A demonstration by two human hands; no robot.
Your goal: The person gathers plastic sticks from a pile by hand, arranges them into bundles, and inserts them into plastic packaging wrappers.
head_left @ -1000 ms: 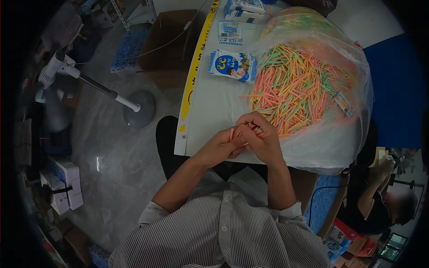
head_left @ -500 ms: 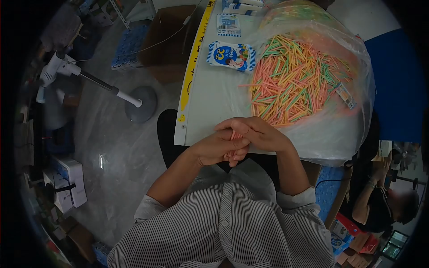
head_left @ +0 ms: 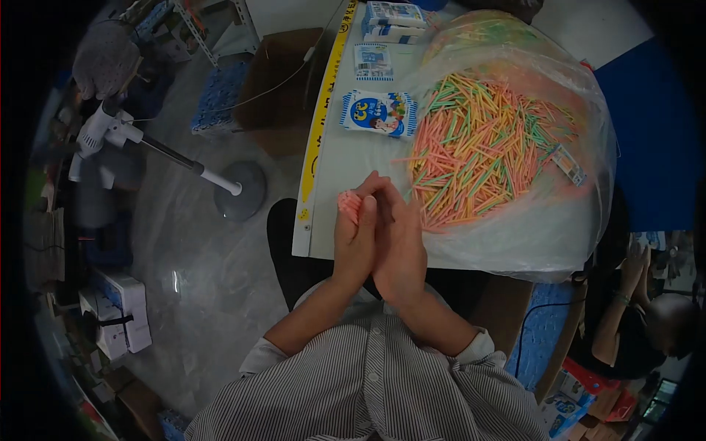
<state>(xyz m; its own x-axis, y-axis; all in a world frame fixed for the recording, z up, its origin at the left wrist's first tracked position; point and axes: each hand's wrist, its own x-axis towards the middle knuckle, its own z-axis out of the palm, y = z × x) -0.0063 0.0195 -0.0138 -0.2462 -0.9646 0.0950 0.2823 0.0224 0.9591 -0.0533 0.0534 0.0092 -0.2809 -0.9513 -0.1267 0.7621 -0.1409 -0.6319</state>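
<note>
Upright between my palms is a bundle of thin pink candy sticks, its end showing at the upper left. My left hand is closed around it, thumb pointing up. Pressed beside it, my right hand is cupped, its bent fingers reaching over to the bundle; part of its grip is hidden. Right of my hands, a large clear plastic bag lies open on the table, holding a heap of pink, yellow and green sticks. A blue and white printed packet lies beyond my hands.
More packets and a stack of packs lie farther back on the white table. Yellow tape runs along its left edge. A round-based stand and cardboard box are at left. Another person sits at right.
Both hands have turned from lying crosswise to pointing away from me, with the bundle now upright at the left. The view has shifted slightly.
</note>
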